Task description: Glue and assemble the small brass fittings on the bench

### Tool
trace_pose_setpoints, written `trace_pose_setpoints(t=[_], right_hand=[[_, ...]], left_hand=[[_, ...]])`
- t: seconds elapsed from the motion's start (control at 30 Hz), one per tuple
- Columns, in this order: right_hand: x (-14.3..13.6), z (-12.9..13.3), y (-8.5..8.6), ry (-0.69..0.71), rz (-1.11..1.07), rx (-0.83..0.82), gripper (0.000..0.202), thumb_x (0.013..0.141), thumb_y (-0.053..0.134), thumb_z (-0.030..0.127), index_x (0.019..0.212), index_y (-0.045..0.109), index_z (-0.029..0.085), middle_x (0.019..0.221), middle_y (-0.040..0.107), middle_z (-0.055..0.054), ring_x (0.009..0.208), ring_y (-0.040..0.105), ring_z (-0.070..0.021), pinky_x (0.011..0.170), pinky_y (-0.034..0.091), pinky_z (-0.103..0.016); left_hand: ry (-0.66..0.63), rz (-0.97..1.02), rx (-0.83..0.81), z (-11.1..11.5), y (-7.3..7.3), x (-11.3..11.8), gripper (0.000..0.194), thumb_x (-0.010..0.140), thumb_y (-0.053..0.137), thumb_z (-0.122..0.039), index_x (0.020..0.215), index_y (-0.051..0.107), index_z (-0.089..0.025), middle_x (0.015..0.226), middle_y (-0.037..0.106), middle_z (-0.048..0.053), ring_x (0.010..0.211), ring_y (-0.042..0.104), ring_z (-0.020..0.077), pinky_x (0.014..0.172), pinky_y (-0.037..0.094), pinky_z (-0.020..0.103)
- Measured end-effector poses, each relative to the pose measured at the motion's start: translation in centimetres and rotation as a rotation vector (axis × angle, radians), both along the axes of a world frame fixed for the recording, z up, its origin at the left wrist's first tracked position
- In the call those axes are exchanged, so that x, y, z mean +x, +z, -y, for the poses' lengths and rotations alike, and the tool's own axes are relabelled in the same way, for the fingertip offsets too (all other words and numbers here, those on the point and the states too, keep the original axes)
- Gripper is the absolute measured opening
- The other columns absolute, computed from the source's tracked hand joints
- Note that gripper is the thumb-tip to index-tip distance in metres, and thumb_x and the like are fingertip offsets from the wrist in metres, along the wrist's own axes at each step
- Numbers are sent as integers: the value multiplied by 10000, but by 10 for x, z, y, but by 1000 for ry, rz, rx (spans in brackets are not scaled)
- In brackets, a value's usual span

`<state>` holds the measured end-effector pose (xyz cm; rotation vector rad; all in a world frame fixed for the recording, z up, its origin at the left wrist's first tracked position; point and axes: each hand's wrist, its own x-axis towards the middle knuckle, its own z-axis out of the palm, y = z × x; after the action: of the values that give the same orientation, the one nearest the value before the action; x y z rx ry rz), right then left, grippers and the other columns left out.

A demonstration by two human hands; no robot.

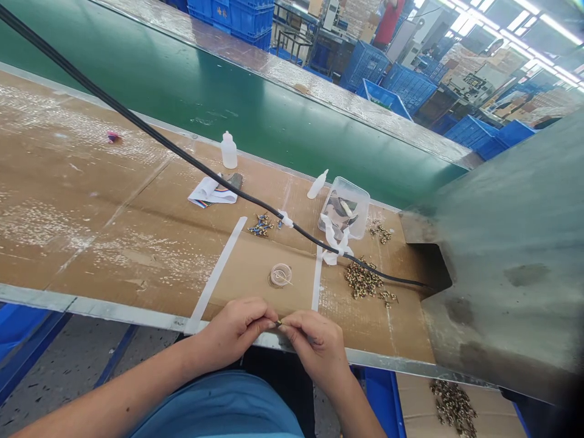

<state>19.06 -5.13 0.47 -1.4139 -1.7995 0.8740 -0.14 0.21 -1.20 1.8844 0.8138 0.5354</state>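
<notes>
My left hand (243, 326) and my right hand (316, 342) meet at the table's front edge, fingertips pinched on one small dark and brassy part (278, 323) between them. Its details are too small to make out. Just beyond my hands stands a small round clear cup (280, 275) with a thin white stick or loop in it. Behind the cup lies a little group of blue and brassy parts (260, 225). A larger pile of brassy parts (362, 278) spreads to the right, with a smaller cluster (380, 232) behind it.
A black cable (182, 153) crosses above the cardboard-covered table (150, 213). Behind stand a white bottle (229, 151), a second bottle (318, 184) and a clear tub (360, 210). A green belt (274, 115) runs beyond; a metal housing (511, 243) bounds the right side.
</notes>
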Motion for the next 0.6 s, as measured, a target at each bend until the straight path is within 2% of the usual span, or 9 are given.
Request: trace_pose_setpoints(t=[0.6], right_hand=[[1, 1, -1, -2, -32, 4, 125, 879, 587, 144, 832, 683, 209, 765, 689, 10, 707, 613, -117, 664, 441, -198]], left_hand=[[-4, 10, -8, 1, -1, 0, 157, 909, 465, -135, 867, 611, -178, 821, 657, 12, 794, 597, 143, 726, 432, 229]])
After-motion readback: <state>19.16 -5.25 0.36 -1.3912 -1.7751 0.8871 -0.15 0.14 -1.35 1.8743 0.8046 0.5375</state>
